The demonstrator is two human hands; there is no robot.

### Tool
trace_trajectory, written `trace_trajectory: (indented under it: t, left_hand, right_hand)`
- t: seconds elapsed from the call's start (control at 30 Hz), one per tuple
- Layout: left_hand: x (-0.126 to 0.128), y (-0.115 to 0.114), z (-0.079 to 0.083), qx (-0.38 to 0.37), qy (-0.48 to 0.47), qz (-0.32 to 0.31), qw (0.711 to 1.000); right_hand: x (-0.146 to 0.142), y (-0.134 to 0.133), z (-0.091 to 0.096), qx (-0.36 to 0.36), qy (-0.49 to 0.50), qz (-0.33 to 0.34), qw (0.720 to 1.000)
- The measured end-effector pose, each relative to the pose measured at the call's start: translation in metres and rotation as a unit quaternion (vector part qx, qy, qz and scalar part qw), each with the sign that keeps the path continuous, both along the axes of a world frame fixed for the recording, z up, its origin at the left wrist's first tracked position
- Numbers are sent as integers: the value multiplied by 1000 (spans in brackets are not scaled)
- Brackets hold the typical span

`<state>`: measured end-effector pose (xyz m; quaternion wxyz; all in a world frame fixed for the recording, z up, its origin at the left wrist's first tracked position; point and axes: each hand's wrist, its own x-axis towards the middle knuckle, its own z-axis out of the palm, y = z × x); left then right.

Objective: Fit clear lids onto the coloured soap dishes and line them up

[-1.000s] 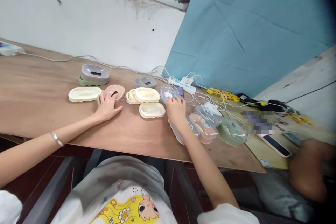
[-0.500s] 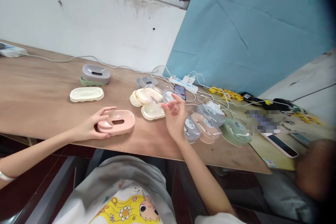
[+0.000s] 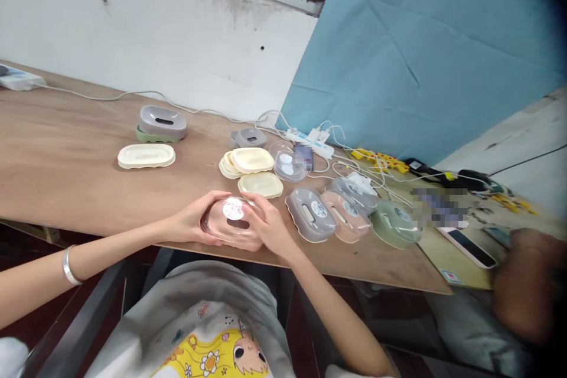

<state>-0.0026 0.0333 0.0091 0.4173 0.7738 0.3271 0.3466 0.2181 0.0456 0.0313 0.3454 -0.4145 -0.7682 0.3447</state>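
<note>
My left hand [image 3: 194, 220] is wrapped round the left end of a pink soap dish [image 3: 228, 230] near the table's front edge. On top of the dish sits a clear plastic lid [image 3: 213, 218] with a round white sticker. My right hand [image 3: 267, 225] grips the lid and the dish from the right, fingers over the top. Whether the lid is fully seated cannot be told. Just beyond the hands lie cream oval trays [image 3: 260, 185], some of them stacked. Lidded soap dishes in grey [image 3: 305, 215], pink [image 3: 348, 221] and green [image 3: 396, 224] stand to the right.
Clear lids [image 3: 287, 164] lie behind the trays. Grey parts [image 3: 248, 138] sit near the wall. At left, a grey soap dish [image 3: 163, 121] rests on a green one, behind a cream tray [image 3: 146, 155]. A power strip [image 3: 310, 142] with cables and a phone [image 3: 470, 248] are farther right.
My right hand has moved left and down from above the trays, bringing a clear lid onto the pink dish. My left hand and the dish have shifted right.
</note>
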Motion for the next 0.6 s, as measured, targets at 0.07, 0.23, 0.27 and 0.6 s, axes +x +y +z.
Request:
trace_trajectory:
  t: [0.07,0.23,0.27,0.6]
  left_hand:
    - [-1,0,-1,0,4,2,1000]
    - [-2,0,-7,-17,-12,9,1000]
    - [-1,0,-7,-16,-12,8,1000]
    - [1,-1,0,-17,23,21,999]
  right_hand:
    - [1,-8,4,30,-39,36,998]
    - [17,-13,0,21,-64,25,997]
    - [21,-12,-2,17,-61,21,998]
    - [16,-10,2,23,-98,41,994]
